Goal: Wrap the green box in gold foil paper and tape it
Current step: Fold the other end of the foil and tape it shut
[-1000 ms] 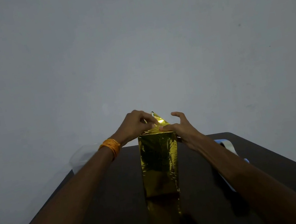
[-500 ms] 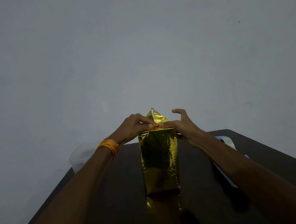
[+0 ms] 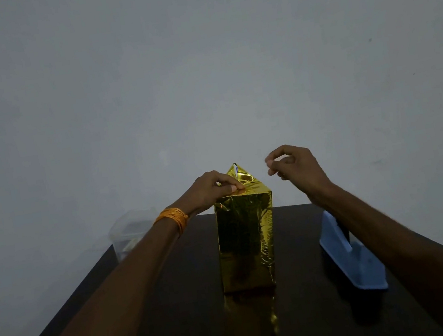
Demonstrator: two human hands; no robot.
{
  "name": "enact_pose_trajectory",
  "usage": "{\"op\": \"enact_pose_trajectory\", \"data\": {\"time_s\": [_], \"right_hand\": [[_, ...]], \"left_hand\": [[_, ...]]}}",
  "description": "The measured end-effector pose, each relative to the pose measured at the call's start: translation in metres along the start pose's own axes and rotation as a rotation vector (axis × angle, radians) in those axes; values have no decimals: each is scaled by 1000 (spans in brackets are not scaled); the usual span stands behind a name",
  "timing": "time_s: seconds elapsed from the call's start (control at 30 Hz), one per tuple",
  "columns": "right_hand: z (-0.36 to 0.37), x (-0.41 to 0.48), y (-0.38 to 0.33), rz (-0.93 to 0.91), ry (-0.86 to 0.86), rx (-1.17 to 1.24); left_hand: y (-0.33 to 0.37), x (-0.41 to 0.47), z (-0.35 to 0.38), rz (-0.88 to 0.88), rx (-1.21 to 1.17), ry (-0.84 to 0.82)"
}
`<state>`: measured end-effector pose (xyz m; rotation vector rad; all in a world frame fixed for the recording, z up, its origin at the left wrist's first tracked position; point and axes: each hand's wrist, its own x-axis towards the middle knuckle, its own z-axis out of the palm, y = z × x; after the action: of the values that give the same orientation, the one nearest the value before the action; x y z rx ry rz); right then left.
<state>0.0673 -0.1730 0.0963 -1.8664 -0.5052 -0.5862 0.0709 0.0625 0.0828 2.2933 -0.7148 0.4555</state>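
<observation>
Fingers of L hand pinch foil atop box; R hand hovers apart.

One gold-wrapped box is counted, and one table is seen beneath it. One blue tape dispenser and one clear plastic container are counted as well. Two hands are counted, the left hand and the right hand, and one orange wristband is worn. One pointed foil flap is counted at the box's top.
</observation>
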Motion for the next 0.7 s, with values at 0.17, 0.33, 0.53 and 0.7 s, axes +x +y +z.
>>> {"op": "enact_pose_trajectory", "data": {"time_s": [0.17,0.33,0.53,0.7], "right_hand": [[-6,11,-14,-28,-262,-53],[-7,21,-31,-77,-494,-161],[5,38,-39,-35,-640,-274],[14,47,-34,-18,-717,-336]], "left_hand": [[-2,0,1,-20,-31,0],[-1,1,2,-27,-4,15],[0,1,1,-13,11,13],[-2,2,1,-21,-27,12]]}}
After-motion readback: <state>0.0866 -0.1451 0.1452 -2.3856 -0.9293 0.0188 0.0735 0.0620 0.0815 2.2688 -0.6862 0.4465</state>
